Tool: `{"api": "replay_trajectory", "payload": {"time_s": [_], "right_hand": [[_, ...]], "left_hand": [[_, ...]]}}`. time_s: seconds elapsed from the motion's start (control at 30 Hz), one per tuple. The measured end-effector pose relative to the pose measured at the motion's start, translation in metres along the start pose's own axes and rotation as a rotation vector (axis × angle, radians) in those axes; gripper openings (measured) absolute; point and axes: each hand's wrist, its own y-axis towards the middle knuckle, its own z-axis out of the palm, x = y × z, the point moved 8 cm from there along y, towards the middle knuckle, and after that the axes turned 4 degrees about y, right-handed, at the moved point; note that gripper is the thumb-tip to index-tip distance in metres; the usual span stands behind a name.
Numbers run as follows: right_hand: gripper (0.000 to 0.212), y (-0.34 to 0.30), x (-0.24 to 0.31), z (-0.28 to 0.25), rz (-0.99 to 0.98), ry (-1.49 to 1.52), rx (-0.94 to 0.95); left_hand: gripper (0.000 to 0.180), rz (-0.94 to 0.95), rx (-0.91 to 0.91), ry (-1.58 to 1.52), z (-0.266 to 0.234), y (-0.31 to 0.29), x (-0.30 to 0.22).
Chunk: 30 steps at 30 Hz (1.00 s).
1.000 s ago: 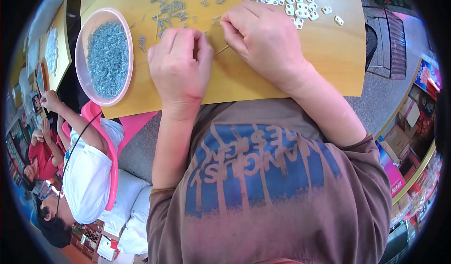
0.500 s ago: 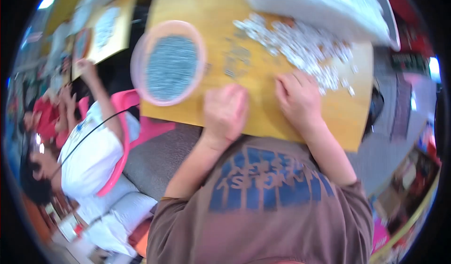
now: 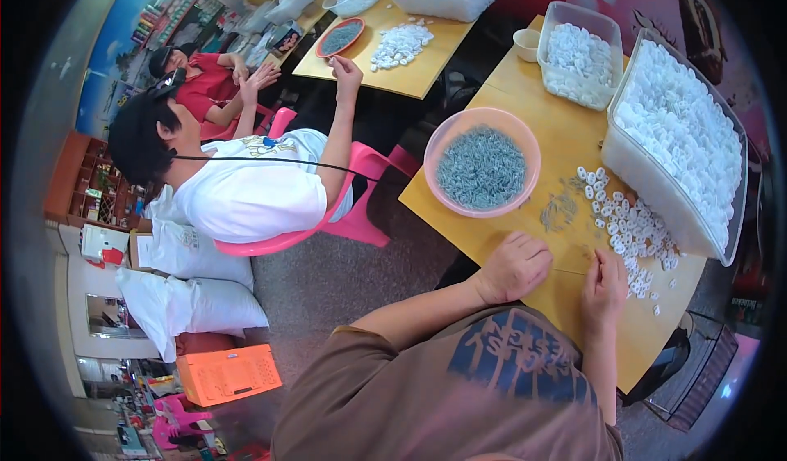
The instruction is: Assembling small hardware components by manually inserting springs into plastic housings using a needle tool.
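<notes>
My left hand (image 3: 516, 268) is curled closed at the near edge of the yellow table, just below a small scatter of thin grey metal pieces (image 3: 559, 212) that look like springs. Close by on the right, my right hand (image 3: 605, 287) has its fingers drawn together beside a loose pile of small white oval plastic pieces (image 3: 625, 230) with holes in them. Whatever either hand may hold is hidden by the fingers. Beyond my left hand stands a pink bowl (image 3: 438, 137) filled with the same grey pieces.
A large clear tub (image 3: 734, 239) heaped with white pieces stands at the right. Behind are a smaller clear container (image 3: 578, 92) and a cup (image 3: 525, 44). At left, a co-worker in white (image 3: 254, 190) sits on a pink chair (image 3: 361, 225). White sacks (image 3: 197, 301) and an orange crate (image 3: 229, 375) lie beyond.
My view has swung to the left, so the table now appears farther right and more of the room shows. Both hands stay closed near the table's edge, a little nearer together.
</notes>
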Motion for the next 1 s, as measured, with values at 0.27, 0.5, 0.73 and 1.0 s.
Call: {"api": "replay_trajectory", "payload": {"time_s": [0.27, 0.5, 0.73, 1.0], "right_hand": [[0.018, -0.008, 0.012, 0.001, -0.093, 0.004, 0.004], [0.017, -0.01, 0.018, -0.002, -0.054, 0.188, 0.086], [0.053, 0.118, 0.163, 0.059, 0.395, 2.038, 0.629], [0.08, 0.066, 0.268, 0.065, 0.817, 1.995, 0.914]], "left_hand": [[0.008, 0.022, 0.0, -0.007, 0.001, 0.0, -0.003], [0.007, 0.045, 0.015, -0.112, -0.003, 0.002, -0.011], [0.007, 0.415, -0.395, 0.452, -0.102, 0.251, -0.01], [0.009, 0.406, -0.049, 1.387, -0.127, 0.302, 0.099]]}}
